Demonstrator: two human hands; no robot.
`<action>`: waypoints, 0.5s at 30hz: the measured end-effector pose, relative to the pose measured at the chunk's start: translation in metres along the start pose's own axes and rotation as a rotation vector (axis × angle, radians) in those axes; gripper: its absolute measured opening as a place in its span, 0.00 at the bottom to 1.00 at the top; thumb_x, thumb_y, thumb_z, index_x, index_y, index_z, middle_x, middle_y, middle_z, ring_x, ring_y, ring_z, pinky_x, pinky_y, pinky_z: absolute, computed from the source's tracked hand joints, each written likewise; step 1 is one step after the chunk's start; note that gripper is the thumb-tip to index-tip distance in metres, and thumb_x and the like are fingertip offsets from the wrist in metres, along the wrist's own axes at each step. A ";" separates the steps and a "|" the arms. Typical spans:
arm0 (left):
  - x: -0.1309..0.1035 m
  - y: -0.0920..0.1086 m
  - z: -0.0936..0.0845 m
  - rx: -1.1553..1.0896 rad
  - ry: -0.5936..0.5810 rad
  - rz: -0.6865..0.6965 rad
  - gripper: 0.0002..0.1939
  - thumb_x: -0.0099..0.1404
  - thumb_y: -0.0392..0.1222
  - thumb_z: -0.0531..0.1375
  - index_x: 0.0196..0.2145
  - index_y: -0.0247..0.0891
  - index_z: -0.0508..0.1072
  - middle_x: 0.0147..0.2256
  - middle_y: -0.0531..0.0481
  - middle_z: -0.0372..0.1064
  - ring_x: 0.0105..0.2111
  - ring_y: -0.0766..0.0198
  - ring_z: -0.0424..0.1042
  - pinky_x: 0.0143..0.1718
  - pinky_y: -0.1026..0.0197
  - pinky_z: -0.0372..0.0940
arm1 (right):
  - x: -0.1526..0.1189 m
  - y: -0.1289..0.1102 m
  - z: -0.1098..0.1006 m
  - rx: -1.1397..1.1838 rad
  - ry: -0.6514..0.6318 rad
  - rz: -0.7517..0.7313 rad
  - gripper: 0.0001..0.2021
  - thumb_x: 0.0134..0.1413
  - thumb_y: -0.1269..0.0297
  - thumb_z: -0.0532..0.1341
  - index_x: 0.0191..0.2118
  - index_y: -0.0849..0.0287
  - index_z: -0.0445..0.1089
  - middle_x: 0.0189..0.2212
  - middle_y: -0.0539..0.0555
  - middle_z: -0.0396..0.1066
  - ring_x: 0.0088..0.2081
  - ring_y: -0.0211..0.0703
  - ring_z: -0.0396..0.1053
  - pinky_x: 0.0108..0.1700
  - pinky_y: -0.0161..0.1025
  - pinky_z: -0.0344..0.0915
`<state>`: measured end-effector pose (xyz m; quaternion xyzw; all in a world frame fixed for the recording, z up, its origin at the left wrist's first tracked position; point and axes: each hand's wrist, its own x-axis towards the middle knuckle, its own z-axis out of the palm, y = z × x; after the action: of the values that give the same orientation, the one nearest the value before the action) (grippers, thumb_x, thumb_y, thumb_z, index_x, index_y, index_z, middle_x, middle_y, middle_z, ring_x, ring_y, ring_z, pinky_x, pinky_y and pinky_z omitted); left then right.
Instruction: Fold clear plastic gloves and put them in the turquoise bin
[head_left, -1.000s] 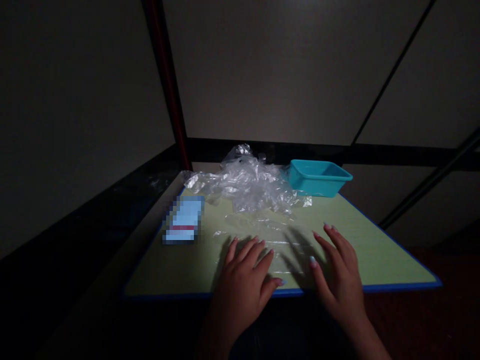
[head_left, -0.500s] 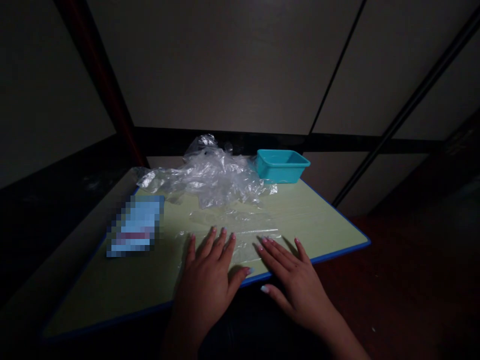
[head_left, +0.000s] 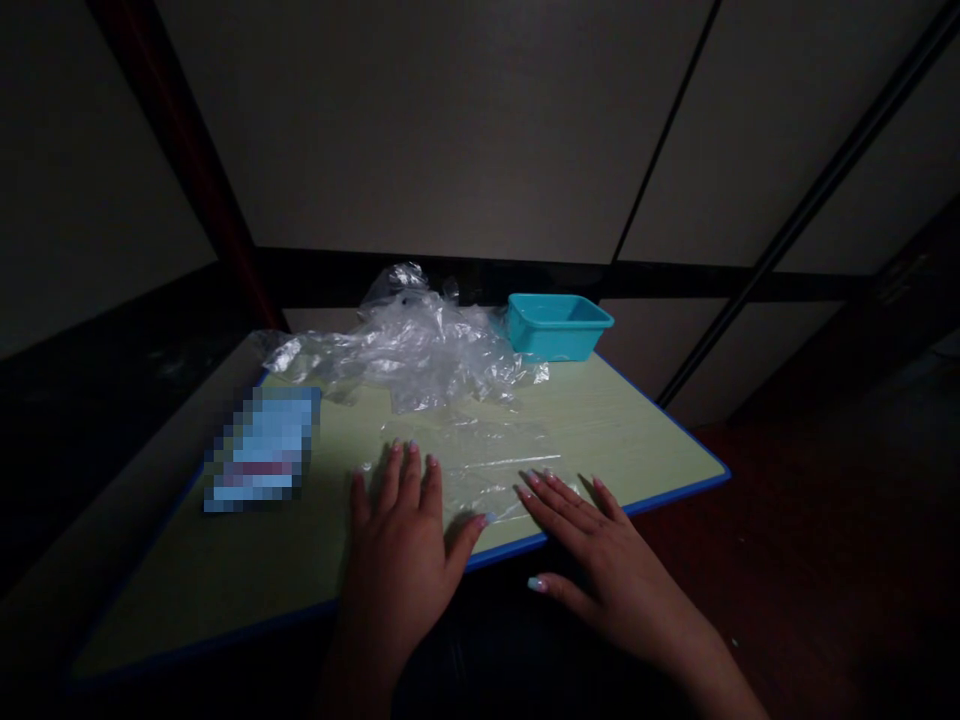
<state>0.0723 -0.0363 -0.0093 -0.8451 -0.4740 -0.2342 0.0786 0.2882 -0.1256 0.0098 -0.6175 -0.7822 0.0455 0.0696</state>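
A thin clear plastic bag (head_left: 487, 470) lies flat on the pale green table (head_left: 630, 440), near its front edge. My left hand (head_left: 401, 550) rests palm down over the bag's left side, fingers spread. Over the right part of the bag lies my right hand (head_left: 600, 550), its fingers stretched out and its thumb hanging apart near the table edge. Neither hand grips anything. Behind the flat bag is a crumpled heap of clear plastic (head_left: 435, 350).
A turquoise plastic basket (head_left: 559, 342) stands at the back right, beside the heap. On the left lies a blurred-out light blue item (head_left: 262, 450). The table has a blue rim, and cabinet panels rise behind it.
My left hand has moved left and slightly forward across the bag, so the gap between my hands is wider. My right hand stays nearly in place. The view has shifted slightly.
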 end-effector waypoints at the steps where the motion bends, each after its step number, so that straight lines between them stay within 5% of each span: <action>1: 0.000 0.000 0.000 -0.014 0.022 0.006 0.32 0.66 0.57 0.53 0.56 0.28 0.68 0.60 0.29 0.60 0.63 0.36 0.52 0.59 0.27 0.46 | -0.001 0.000 0.000 -0.007 0.004 0.008 0.35 0.62 0.49 0.55 0.69 0.45 0.38 0.69 0.51 0.42 0.69 0.50 0.42 0.66 0.63 0.38; 8: 0.000 -0.003 -0.010 -0.247 0.129 0.176 0.18 0.66 0.45 0.56 0.51 0.36 0.72 0.50 0.40 0.71 0.52 0.48 0.66 0.52 0.43 0.63 | -0.001 -0.008 0.009 -0.063 0.074 0.079 0.41 0.59 0.47 0.57 0.69 0.44 0.31 0.69 0.55 0.35 0.69 0.58 0.39 0.63 0.72 0.33; 15: -0.001 -0.003 -0.015 -0.312 0.091 0.248 0.10 0.66 0.40 0.56 0.39 0.40 0.77 0.41 0.46 0.74 0.43 0.53 0.69 0.45 0.47 0.65 | 0.006 -0.028 0.010 -0.013 0.041 -0.002 0.36 0.62 0.51 0.55 0.69 0.44 0.36 0.69 0.52 0.41 0.69 0.55 0.42 0.64 0.71 0.29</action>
<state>0.0650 -0.0404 0.0029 -0.8875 -0.3203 -0.3313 -0.0038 0.2585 -0.1260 0.0050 -0.6181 -0.7814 0.0277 0.0815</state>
